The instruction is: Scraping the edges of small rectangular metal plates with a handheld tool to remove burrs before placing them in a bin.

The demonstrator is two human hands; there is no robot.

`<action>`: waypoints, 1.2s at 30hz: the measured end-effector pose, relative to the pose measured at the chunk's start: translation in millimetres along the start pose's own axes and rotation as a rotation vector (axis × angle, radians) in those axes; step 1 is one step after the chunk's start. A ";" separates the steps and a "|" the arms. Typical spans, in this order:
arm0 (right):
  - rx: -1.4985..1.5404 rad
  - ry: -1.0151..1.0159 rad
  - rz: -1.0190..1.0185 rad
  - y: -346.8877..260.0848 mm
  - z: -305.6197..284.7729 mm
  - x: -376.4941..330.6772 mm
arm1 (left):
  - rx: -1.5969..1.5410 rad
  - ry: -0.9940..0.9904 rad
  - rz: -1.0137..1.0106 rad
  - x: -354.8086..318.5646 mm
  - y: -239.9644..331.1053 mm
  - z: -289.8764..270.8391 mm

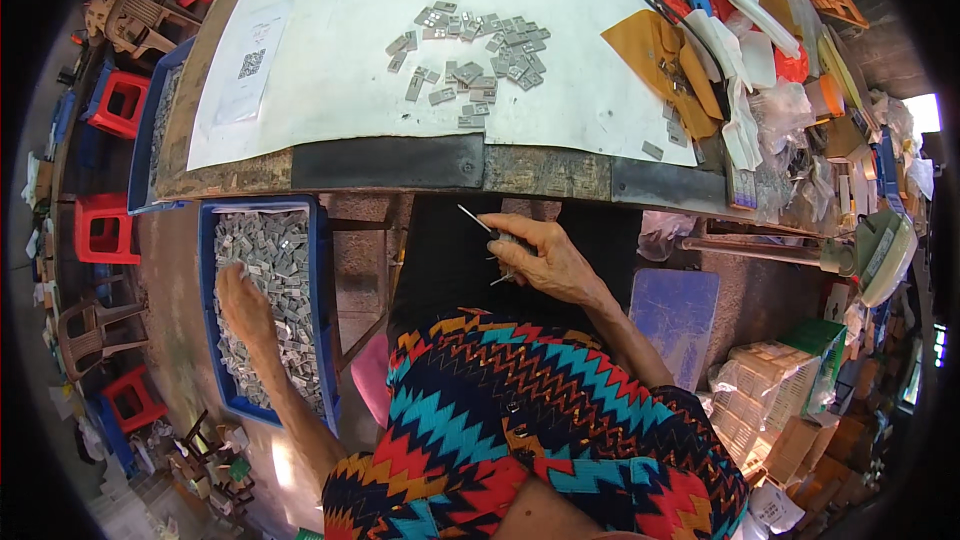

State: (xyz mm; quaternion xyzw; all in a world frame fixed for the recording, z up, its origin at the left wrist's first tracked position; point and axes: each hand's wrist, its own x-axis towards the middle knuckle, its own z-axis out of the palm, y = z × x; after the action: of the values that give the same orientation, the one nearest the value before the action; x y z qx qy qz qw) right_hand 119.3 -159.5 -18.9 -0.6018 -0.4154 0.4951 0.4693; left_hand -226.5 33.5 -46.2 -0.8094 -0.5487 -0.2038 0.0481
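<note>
My left hand [246,308] is over the blue plastic bin [208,330] at the left. Its fingers reach down at the heap of small grey metal pieces [290,315], blurred and partly hidden, so their grip does not show. In front of my lap, my right hand [545,255] is closed around thin grey metal pieces [472,217]. Their slim ends stick out past the thumb and below the fingers; the rest is covered by the hand. On the white-covered table ahead lies a loose cluster of small grey rectangular pieces [520,45], some overlapping.
A printed sheet [250,70] lies at the table's left. At the right are a brown-yellow pouch [650,55], plastic bags and other clutter. The table's dark front edge [390,162] runs just beyond my hands. Red stools [105,230] stand at the left.
</note>
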 end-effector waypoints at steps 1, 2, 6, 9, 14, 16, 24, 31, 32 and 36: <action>-0.024 0.005 0.002 -0.1 0.3 0.2 | -0.119 0.013 0.028 10.3 21.6 -1.8; -0.048 0.013 0.006 1.2 -0.2 0.2 | -0.240 0.024 0.057 23.3 50.4 -5.6; -0.043 0.038 0.008 8.4 -4.7 -3.9 | -0.643 0.033 0.327 72.9 161.5 -5.2; -0.016 0.055 0.033 9.2 -7.5 -9.2 | -0.856 -0.152 0.374 97.9 221.1 11.2; -0.057 0.064 0.035 12.0 -6.5 -13.3 | -0.778 -0.191 0.507 126.6 271.9 48.1; -0.057 0.051 0.051 12.8 -7.2 -12.9 | -0.672 -0.207 0.517 131.8 280.0 61.6; -0.028 0.028 0.043 18.3 -7.9 -10.8 | -0.511 -0.251 0.527 137.3 289.4 68.9; -0.026 0.023 0.028 17.7 -10.3 -9.9 | -0.495 -0.244 0.620 136.4 284.0 63.9; -0.021 0.028 0.016 18.8 -10.6 -9.5 | -0.497 -0.244 0.620 135.5 283.8 63.9; -0.035 0.026 0.029 10.3 -13.4 -10.7 | -0.736 -0.220 0.446 132.6 281.4 54.1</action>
State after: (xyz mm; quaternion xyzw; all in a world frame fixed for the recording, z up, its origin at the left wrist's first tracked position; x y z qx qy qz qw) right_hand 131.0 -174.0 -25.9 -0.6220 -0.4093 0.4867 0.4568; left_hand 85.6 54.4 -3.8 -0.8879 -0.2535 -0.2830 -0.2593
